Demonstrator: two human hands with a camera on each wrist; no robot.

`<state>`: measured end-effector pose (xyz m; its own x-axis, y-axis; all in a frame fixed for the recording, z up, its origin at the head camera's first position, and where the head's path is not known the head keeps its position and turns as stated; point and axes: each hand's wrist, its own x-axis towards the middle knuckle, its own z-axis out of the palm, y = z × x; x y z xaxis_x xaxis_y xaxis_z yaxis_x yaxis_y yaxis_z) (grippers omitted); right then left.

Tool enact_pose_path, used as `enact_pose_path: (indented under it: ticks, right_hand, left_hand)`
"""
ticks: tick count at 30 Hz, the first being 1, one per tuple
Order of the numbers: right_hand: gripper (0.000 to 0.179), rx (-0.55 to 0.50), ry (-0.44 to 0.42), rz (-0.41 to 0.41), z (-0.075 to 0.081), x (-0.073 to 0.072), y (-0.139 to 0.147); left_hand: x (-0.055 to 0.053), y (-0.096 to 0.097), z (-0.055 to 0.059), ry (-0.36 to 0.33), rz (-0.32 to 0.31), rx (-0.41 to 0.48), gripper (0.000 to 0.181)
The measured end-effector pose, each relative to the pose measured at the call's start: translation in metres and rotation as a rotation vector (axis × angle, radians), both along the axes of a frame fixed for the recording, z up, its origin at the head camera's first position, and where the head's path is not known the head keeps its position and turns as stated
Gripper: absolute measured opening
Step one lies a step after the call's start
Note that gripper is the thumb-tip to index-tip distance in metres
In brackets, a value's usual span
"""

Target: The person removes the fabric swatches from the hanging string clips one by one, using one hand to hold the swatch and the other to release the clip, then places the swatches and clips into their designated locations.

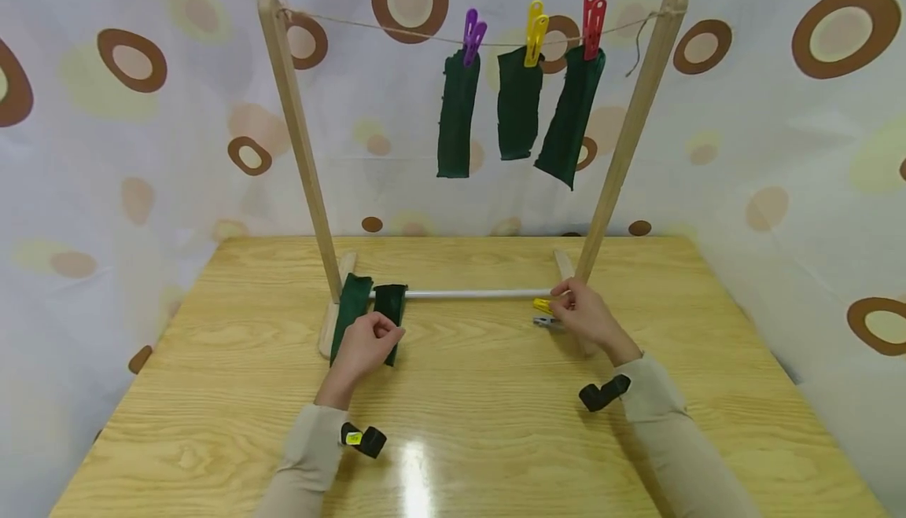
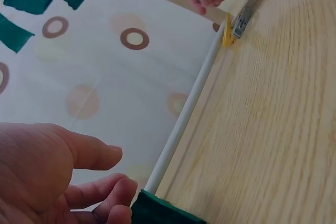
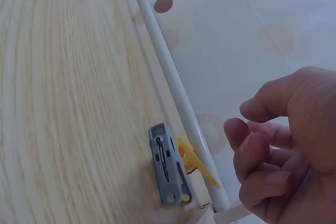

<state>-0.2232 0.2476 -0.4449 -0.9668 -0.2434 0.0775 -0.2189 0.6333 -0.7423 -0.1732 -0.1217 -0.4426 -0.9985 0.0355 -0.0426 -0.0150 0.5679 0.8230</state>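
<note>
Left hand, loosely open, empty, by inner cloth strip over white rod; right hand, half-curled, empty, near gray clip, yellow clip. Squarely pinching strip's edge seemed best.

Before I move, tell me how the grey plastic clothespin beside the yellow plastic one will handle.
The grey plastic clothespin is probably light, being slim and slotted. It should feel stiff, its arms straight and solid-looking. Rolling seems unlikely, given its flat-sided, angular body.
</note>
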Motion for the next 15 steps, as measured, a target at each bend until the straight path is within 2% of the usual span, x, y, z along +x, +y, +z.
enact_pose_path:
  ticks: [7,11,15]
  right_hand:
    - [0.012,0.031,0.096,0.067,0.008,0.001,-0.008]
    - [0.012,0.045,0.136,0.097,0.016,0.004,-0.013]
    - [0.012,0.030,0.163,0.118,0.030,0.007,-0.018]
  left_hand:
    - [-0.002,0.004,0.003,-0.014,-0.006,-0.022,0.017]
    - [-0.005,0.003,0.008,0.015,-0.021,-0.027,0.016]
    - [-0.011,0.006,0.016,0.047,-0.038,-0.039,0.015]
